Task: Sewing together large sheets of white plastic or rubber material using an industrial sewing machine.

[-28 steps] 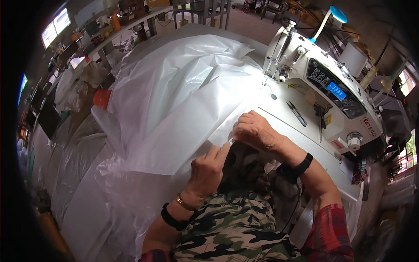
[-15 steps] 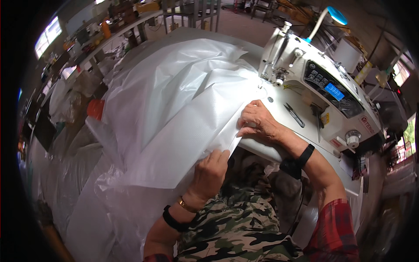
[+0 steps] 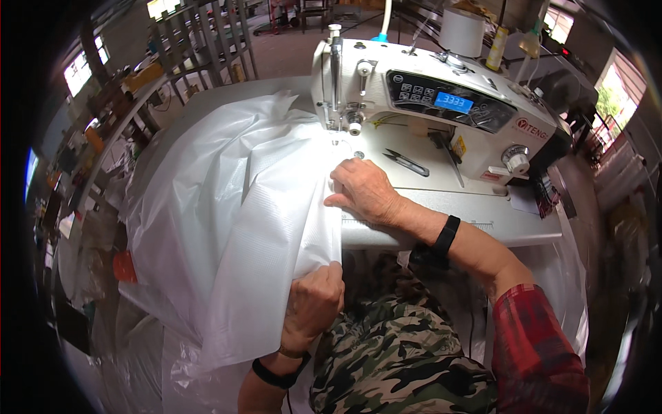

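A large sheet of white woven plastic (image 3: 231, 200) spreads in folds over the left of the sewing table and hangs over its front. Its right edge runs up to the needle area of a white sewing machine (image 3: 372, 62). My right hand (image 3: 367, 192) is closed on that edge just in front of the needle, thumb and fingers pinching it. Lower down, off the table's front, my left hand (image 3: 315, 303) grips the same edge in a closed fist. The cloth hides part of the left fingers.
Thread snips (image 3: 407, 163) lie on the machine bed right of my right hand, near a dark slim tool (image 3: 452, 162). A white thread cone (image 3: 462, 33) stands behind the machine. Past the table's far left is a grey metal rack (image 3: 207, 45). An orange object (image 3: 124, 266) sits by the sheet's left side.
The view has turned, so the machine now appears further left and more level. My left hand is further from my right along the sheet's edge, which now runs straighter toward the needle.
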### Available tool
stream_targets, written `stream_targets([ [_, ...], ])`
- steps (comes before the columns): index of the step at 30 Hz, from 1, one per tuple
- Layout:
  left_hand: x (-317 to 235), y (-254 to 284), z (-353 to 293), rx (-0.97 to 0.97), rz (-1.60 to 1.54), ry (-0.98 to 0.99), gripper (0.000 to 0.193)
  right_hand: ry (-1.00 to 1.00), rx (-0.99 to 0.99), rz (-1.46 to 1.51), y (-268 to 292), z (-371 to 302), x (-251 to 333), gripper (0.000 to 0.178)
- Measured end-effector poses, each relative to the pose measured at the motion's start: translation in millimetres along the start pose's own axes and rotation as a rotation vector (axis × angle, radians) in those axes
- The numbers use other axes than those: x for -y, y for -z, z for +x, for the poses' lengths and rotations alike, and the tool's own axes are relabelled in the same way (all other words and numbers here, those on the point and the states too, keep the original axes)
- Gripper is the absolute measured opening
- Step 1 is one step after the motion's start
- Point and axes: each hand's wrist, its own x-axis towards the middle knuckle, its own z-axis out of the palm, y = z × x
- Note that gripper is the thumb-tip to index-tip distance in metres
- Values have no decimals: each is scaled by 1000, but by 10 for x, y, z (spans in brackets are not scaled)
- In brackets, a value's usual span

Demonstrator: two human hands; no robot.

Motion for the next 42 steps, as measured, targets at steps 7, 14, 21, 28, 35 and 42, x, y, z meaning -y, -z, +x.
stream_targets([
  [7, 151, -53, 296, 19, 67, -12, 14, -46, 42, 58, 37, -2, -54, 42],
  [14, 347, -70, 724, 93, 232, -59, 12, -19, 171, 117, 41, -33, -181, 63],
  [21, 540, -109, 1131, 98, 239, -18, 13, -13, 276, 255, 119, -19, -274, 57],
  [28, 662, -233, 1519, 55, 288, 58, 14, -6, 308, 278, 99, 29, -378, 52],
  [35, 480, -273, 1508, -15, 253, 185, 13, -44, 286, 276, 92, 24, -458, 44],
  [42, 348, -263, 1219, -31, 40, 293, 25, -61, 313, 273, 167, 4, -395, 36],
])
